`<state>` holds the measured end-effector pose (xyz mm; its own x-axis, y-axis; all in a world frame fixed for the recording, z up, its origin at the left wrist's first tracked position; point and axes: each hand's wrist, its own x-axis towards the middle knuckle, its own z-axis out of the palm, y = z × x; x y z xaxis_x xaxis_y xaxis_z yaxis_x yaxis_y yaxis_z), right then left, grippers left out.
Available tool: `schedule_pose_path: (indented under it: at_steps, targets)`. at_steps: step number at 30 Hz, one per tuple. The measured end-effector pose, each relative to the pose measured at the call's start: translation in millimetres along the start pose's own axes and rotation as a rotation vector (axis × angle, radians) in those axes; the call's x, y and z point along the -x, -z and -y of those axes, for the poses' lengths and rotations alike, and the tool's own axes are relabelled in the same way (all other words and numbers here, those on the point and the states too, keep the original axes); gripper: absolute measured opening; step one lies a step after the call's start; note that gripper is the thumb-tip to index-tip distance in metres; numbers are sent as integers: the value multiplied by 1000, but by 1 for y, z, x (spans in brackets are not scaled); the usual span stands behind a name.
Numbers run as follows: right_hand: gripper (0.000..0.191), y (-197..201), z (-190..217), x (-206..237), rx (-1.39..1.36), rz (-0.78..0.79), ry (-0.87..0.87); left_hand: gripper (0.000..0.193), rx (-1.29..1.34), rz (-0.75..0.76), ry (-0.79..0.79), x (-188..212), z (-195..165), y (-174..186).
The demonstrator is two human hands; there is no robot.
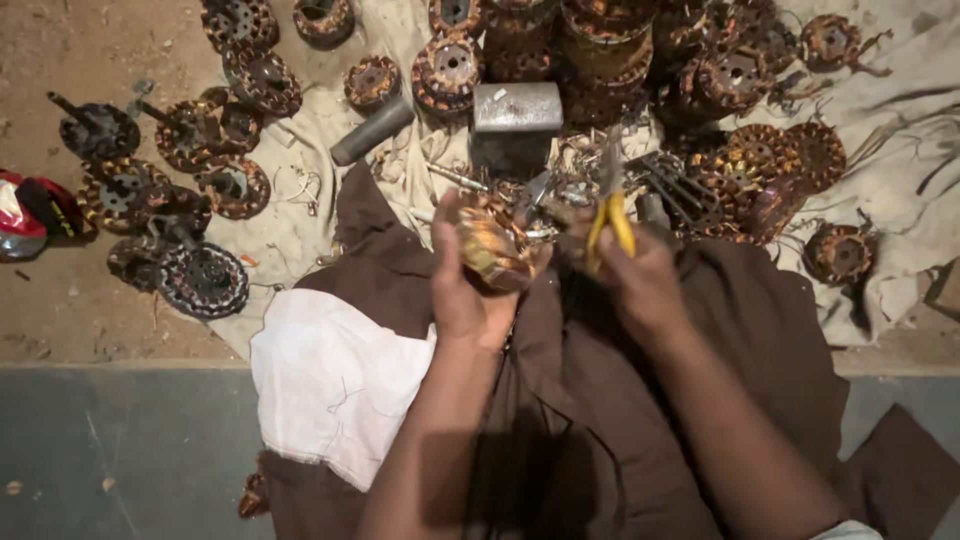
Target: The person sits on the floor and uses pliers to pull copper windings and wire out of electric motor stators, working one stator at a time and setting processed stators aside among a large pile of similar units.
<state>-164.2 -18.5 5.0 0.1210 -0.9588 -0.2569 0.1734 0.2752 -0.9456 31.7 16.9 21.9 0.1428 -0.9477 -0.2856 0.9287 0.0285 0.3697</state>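
Observation:
My left hand [462, 290] grips a round motor stator wound with copper wire [495, 245], held above my lap. My right hand [640, 285] is closed around yellow-handled pliers [610, 215], their jaws pointing up and away, just right of the stator. Both hands hover over my brown garment [760, 330].
Many copper-wound stators [205, 280] lie scattered on a pale cloth [290, 230] and dirt floor. A grey metal block [517, 108] and a grey cylinder [372, 130] sit ahead. A white cloth [335, 380] drapes over my left knee. A red object [25, 215] lies at far left.

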Motion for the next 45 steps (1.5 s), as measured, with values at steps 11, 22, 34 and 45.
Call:
schedule_pose_path:
  at_steps: [11,22,34,45]
  targets:
    - [28,-4,-14,7,71,-42,84,70,-113,14,-49,-12,22,13]
    - [29,2,-11,11,469,-116,25,50,131,91,267,-1,22,9]
    - [40,16,20,11,168,215,-170,50,-4,183,-92,1,7,5]
    - [36,1,38,24,1022,137,514,77,45,266,-80,-1,5,10]
